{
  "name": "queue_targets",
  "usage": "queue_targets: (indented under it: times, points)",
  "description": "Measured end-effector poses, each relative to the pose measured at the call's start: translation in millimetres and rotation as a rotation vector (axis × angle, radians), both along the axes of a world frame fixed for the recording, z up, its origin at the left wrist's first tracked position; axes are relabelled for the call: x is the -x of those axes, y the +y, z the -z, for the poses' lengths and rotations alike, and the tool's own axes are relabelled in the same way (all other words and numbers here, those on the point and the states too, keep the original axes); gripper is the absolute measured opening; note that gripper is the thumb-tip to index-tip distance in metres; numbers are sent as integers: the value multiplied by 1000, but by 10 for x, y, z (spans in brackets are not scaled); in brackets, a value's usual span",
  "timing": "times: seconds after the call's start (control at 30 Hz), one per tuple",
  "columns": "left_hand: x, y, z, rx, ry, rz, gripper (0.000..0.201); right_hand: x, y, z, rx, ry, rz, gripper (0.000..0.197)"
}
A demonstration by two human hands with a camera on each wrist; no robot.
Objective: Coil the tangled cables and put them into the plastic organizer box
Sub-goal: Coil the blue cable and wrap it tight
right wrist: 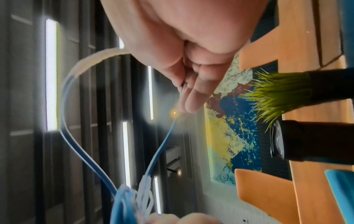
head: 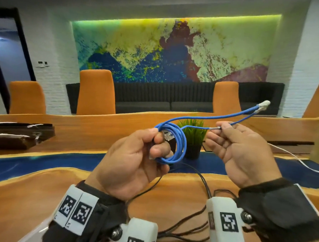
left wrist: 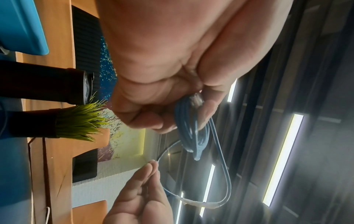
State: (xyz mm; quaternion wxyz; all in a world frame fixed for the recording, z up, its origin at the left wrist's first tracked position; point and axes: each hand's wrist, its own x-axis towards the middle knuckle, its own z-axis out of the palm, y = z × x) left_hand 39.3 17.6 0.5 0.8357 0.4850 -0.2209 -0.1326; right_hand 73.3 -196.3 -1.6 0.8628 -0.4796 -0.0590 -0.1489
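A blue cable is wound into a small coil (head: 179, 146) held up over the wooden table (head: 31, 191). My left hand (head: 156, 141) grips the coil, thumb on top and fingers curled through the loops. In the left wrist view the coil (left wrist: 193, 136) hangs from those fingers (left wrist: 151, 119). The cable's loose tail loops out to a white-wrapped bend (head: 264, 105) at the far right and comes back. My right hand (head: 219, 127) pinches that tail between thumb and forefinger, with the other fingers loosely spread. The right wrist view shows the pinch (right wrist: 184, 91) and the tail (right wrist: 161, 148). No organizer box is recognisable.
Thin black cables (head: 203, 180) lie tangled on the table below my hands. A white cable (head: 300, 162) trails off to the right. A small potted grass plant (head: 193, 135) stands behind the coil. Dark flat items (head: 15, 133) sit at the left. Orange chairs (head: 95, 91) line the far side.
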Motion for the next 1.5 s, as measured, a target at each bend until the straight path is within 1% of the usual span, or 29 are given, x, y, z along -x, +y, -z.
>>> queue_targets:
  times: [0.13, 0.2, 0.23, 0.3, 0.33, 0.4, 0.47, 0.5, 0.53, 0.6, 0.7, 0.8, 0.83, 0.9, 1.0, 1.07, 1.17, 1.23, 1.33, 1.4, 1.5]
  points:
    - [4, -7, 30, 3, -14, 74, 23, 46, -5, -21, 62, 54, -167, 20]
    - [2, -45, 61, -16, -23, 84, 24, 84, 38, -6, 138, 57, -275, 18]
    - [-6, -74, 80, -32, -35, 51, 25, 107, 71, 15, 193, 53, -363, 18]
    - [-36, -120, 111, -87, -104, -91, 26, 148, 150, 73, 290, 39, -555, 19]
    - [-57, -134, 127, -128, -157, -180, 26, 158, 175, 105, 304, 30, -643, 21]
    - [-86, -146, 160, -222, -272, -323, 28, 159, 178, 150, 267, 42, -795, 29]
    - [-59, -176, 174, -323, -379, -410, 31, 163, 165, 152, 263, 34, -910, 38]
    - [-35, -197, 180, -359, -417, -438, 32, 173, 176, 147, 307, 22, -918, 37]
    - [-20, -213, 190, -382, -446, -456, 34, 184, 206, 143, 362, 19, -882, 34]
    - [-15, -230, 216, -413, -499, -466, 37, 209, 295, 138, 427, 29, -753, 28]
    - [-53, -183, 208, -438, -571, -489, 40, 217, 362, 142, 412, 37, -618, 25]
    - [-111, -65, 161, -473, -580, -580, 39, 235, 320, 117, 420, 29, -538, 27]
    - [-127, -17, 145, -492, -574, -609, 36, 237, 298, 103, 459, 21, -477, 25]
    - [-167, 116, 113, -517, -538, -668, 31, 203, 212, 91, 648, 15, -265, 19]
    - [-237, 411, 26, -414, -446, -770, 27, 87, -81, 97, 1005, 43, 104, 20]
    - [-255, 581, -35, -304, -411, -818, 24, 46, -343, 77, 1102, 87, 314, 20]
    - [-269, 650, -55, -215, -398, -841, 22, 50, -589, 35, 1141, 133, 500, 19]
    - [-286, 596, -39, -174, -362, -824, 22, 19, -619, 28, 1181, 112, 594, 18]
    - [-288, 498, -40, 9, -232, -729, 22, -28, -534, 48, 1215, 26, 671, 14]
    - [-243, 415, -64, 107, -164, -632, 22, -48, -443, 85, 1323, -18, 646, 13]
    - [-167, 252, -76, 163, -112, -509, 24, -86, -296, 170, 1461, 18, 544, 13]
